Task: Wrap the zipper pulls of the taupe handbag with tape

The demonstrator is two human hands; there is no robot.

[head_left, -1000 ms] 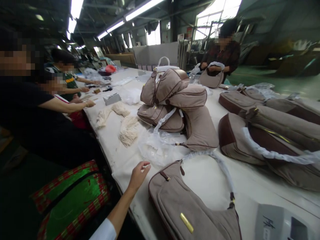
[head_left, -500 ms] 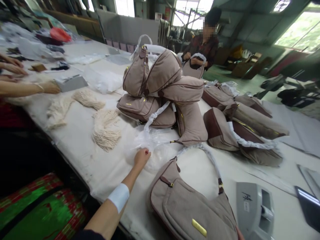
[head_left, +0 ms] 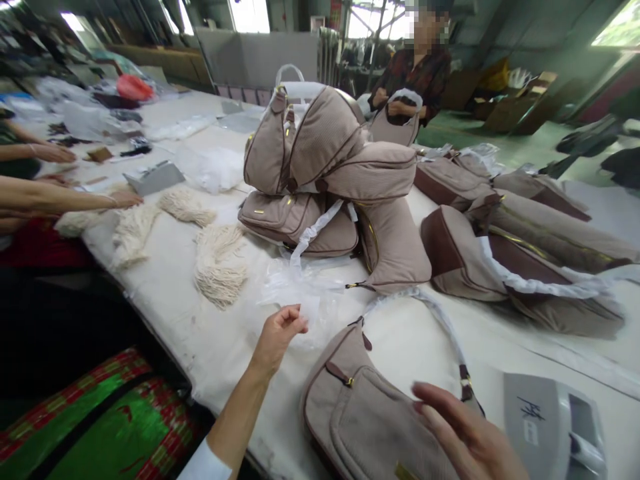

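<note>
My left hand is pinched over the plastic wrapping, its fingertips on a small, thin whitish piece; whether this is paper or plastic I cannot tell. Just below and to the right lies a taupe handbag with brown trim, a gold zip pull and a strap wrapped in white. Over the bag's right side hovers my right hand, fingers stretched out and holding nothing. Clear plastic bags lie crumpled beyond my left hand.
A pile of taupe handbags stands in mid-table, with more bags to its right. Bundles of cream string lie left. A grey dispenser sits at the right. Another person holds a bag across the table; other people's arms reach in left.
My right hand has come up from the bag's lower edge to above its side. My left hand has turned, and a whitish piece now shows at its fingertips. The view has shifted.
</note>
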